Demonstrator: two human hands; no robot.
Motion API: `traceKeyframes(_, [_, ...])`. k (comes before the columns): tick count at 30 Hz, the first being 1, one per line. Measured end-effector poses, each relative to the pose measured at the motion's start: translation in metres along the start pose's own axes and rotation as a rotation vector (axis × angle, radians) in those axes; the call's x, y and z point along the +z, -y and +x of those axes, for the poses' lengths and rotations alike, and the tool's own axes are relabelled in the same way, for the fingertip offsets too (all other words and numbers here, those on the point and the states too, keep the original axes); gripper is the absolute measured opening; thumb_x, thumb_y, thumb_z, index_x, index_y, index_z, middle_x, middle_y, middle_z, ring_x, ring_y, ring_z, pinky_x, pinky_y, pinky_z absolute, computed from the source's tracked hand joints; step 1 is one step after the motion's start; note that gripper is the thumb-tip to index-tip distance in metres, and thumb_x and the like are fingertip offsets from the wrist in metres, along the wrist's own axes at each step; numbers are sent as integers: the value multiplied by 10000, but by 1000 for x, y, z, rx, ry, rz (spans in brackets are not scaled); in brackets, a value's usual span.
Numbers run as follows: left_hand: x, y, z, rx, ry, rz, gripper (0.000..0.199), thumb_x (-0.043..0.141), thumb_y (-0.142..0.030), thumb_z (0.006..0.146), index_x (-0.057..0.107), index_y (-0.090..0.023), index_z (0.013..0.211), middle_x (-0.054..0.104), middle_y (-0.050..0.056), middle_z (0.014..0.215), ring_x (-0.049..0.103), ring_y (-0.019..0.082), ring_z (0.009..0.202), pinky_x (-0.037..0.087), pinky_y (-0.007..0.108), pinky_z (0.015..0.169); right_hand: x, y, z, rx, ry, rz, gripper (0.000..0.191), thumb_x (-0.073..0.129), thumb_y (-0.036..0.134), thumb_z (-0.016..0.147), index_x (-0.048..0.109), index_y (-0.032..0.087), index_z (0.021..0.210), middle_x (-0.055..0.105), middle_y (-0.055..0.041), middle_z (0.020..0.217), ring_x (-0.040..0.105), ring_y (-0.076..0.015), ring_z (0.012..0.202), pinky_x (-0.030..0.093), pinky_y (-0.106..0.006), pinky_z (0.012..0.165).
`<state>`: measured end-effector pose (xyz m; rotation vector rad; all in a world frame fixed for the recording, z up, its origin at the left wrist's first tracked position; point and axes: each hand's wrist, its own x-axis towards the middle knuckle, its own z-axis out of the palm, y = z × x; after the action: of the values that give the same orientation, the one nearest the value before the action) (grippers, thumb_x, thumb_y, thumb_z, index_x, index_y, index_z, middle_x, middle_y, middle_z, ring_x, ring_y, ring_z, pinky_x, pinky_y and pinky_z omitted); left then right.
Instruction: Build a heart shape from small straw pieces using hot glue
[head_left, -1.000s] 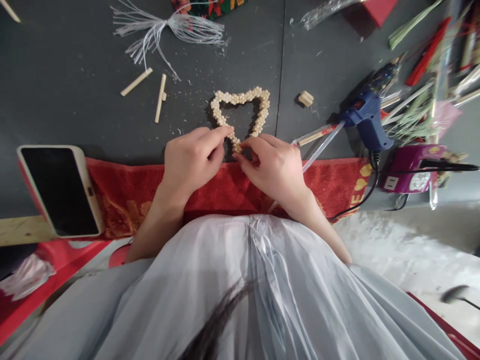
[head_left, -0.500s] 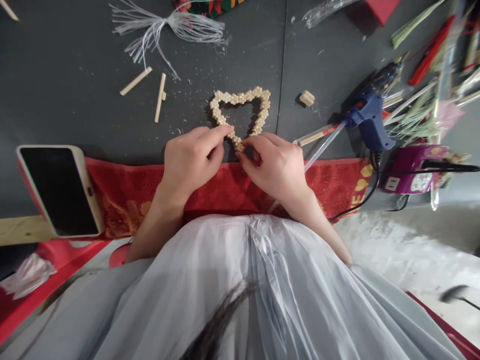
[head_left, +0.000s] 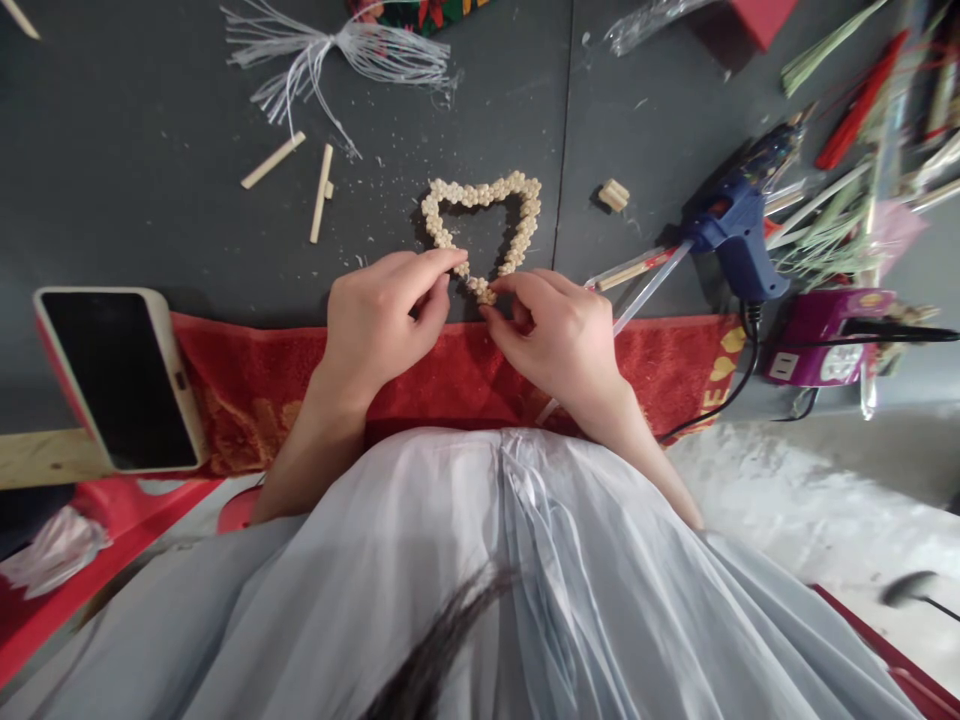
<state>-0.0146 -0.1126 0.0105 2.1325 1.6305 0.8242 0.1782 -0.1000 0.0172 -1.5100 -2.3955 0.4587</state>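
A heart-shaped ring of small cream beads (head_left: 527,215) lies on the dark grey table, its point toward my body. My left hand (head_left: 390,320) pinches the ring's lower left side between thumb and index finger. At the lower tip, my right hand (head_left: 559,330) has its thumb and index finger closed on the beads. The fingertips hide part of the ring on both sides. Under my wrists, a red towel (head_left: 420,395) runs along the table's near edge.
A phone (head_left: 120,380) lies at the left. Small wooden sticks (head_left: 273,160) and a bundle of white strings (head_left: 390,55) are beyond my left hand. At the right are a blue glue gun (head_left: 739,235), a purple power socket (head_left: 832,340) and a short wooden piece (head_left: 614,195).
My right hand has shifted slightly to the right, and the beads at the ring's lower tip have moved right with it. My left hand has hardly moved.
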Motion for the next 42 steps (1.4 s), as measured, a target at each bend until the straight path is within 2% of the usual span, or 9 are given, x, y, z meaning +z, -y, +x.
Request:
traceKeyframes(8, [-3,-3,-2,2,92,-73,226,600,-239,914,705,-268,1112,689,-9,697,664,164,652,482,311,579,-4,-3,-3,0,-63,198,140,596,229,857,696,202,950,712,-13,771,628,-146,653,449,-264,605])
traceKeyframes(14, [-1,-4,-2,22,61,-89,176,661,-247,890,725,-222,1052,696,-15,697,657,138,622,467,283,557,-7,-4,-4,5,-54,371,103,633,212,838,681,199,928,669,13,721,607,-126,643,458,-248,619])
traceKeyframes(22, [-4,-6,0,-15,83,-130,118,663,-222,876,718,-238,979,666,-27,653,653,138,613,485,287,566,-8,-2,-2,9,-52,439,82,624,240,865,666,204,925,622,13,728,576,-125,678,455,-252,632])
traceKeyframes(29, [-6,-9,0,-91,106,-207,83,647,-244,875,687,-267,944,600,-47,608,605,130,573,497,291,592,-10,-2,-3,11,-54,497,105,616,249,875,673,201,949,667,-9,821,615,-125,734,513,-251,646])
traceKeyframes(34, [-6,-10,-1,-139,119,-283,60,641,-298,884,658,-280,938,581,-46,601,567,123,537,501,293,582,-9,-2,-6,78,-75,532,153,622,259,888,685,208,1019,720,-25,928,671,-135,784,576,-277,685])
traceKeyframes(42, [-8,-9,-3,-133,145,-305,73,670,-314,877,644,-264,924,572,-50,600,532,100,516,467,261,542,-7,-1,-7,105,-110,571,185,658,253,865,687,214,1043,727,-35,996,698,-156,842,619,-314,719])
